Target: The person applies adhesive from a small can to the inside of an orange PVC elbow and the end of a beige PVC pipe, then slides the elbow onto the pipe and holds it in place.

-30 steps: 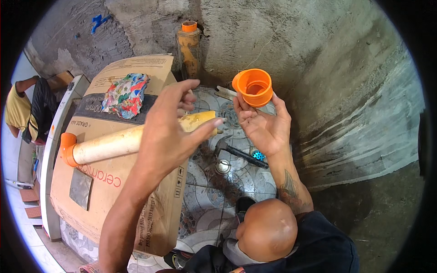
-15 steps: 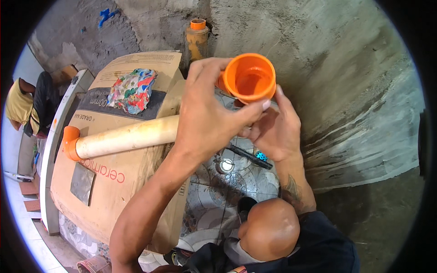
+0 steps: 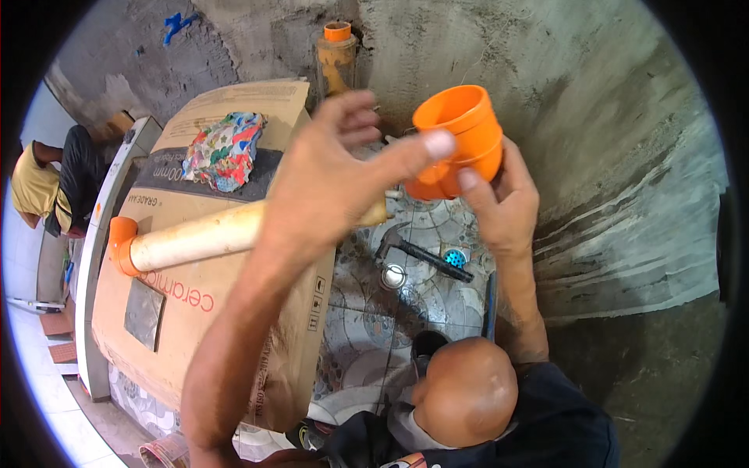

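Grips orange pipe elbow [image 3: 477, 132] low in right hand [image 3: 511, 207] — likely to keep its mouth clear — with left hand [image 3: 324, 175] loosely spread.

The left hand [image 3: 328, 175] is blurred, and it and its wrist hide part of the pale pipe [image 3: 203, 238]. From here, the orange fitting [image 3: 462, 117] covers some right-hand [image 3: 507, 210] fingertips; the lower edge crops a bucket [image 3: 165, 450].
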A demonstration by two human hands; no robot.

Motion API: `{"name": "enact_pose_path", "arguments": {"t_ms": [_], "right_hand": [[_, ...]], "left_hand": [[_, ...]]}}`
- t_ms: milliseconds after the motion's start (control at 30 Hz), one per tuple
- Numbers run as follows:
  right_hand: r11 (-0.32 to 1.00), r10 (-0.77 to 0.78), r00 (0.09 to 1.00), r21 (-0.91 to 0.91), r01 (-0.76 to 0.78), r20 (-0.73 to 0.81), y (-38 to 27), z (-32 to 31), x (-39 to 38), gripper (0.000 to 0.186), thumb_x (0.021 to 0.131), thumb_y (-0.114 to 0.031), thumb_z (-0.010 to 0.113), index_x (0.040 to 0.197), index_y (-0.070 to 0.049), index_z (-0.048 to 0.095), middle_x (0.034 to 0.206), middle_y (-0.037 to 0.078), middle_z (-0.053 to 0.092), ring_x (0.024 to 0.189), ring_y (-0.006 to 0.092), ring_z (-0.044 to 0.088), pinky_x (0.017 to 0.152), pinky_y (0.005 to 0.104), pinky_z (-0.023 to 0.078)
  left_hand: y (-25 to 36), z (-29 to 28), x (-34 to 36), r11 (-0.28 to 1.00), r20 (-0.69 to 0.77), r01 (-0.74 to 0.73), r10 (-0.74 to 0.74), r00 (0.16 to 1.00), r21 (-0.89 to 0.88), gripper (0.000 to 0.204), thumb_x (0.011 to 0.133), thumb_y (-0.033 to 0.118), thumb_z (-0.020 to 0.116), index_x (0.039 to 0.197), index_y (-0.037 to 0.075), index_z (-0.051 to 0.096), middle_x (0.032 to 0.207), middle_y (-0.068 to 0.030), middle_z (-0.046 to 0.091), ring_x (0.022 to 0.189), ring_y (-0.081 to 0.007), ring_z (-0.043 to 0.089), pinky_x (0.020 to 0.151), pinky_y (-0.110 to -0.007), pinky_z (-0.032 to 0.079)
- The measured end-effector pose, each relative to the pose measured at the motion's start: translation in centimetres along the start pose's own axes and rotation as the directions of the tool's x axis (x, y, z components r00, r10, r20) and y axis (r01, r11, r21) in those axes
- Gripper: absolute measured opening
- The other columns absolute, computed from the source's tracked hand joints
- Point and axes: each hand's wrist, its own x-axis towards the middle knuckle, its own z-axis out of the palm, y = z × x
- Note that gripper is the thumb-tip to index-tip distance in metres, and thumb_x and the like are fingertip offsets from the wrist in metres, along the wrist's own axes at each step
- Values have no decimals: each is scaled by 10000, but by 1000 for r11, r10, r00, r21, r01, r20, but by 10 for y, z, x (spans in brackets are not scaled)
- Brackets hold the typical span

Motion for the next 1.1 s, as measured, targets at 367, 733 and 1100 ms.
{"name": "enact_pose_path", "arguments": {"t_ms": [367, 733, 1100], "right_hand": [[894, 331, 930, 263, -363, 158, 77, -61, -39, 591, 899, -190, 733, 1385, 75, 527, 1256, 127, 639, 1180, 189, 601, 1050, 347, 446], [988, 153, 955, -15, -154, 254, 78, -42, -38, 710, 767, -118, 873, 1374, 57, 549, 1350, 187, 604, 1282, 275, 576, 1110, 405, 435], [964, -11, 980, -258, 63, 196, 49, -41, -22, 574, 833, -193, 821, 1325, 8, 605, 1277, 162, 646, 1207, 250, 615, 1057, 356, 462]], "left_hand": [[-34, -91, -42, 552, 412, -370, 53, 910, 747, 930, 608, 166, 930, 1423, 65, 494, 1285, -174, 582, 1151, -387, 583, 986, -445, 479], [-61, -85, -48, 326, 394, -417, 137, 909, 849, 819, 615, 111, 893, 1364, 137, 564, 1135, -120, 636, 1033, -352, 623, 883, -471, 491], [-12, -113, -9, 512, 414, -417, 126, 901, 751, 732, 664, 96, 814, 1347, 117, 551, 1131, -171, 705, 1042, -412, 675, 897, -478, 523]]}}
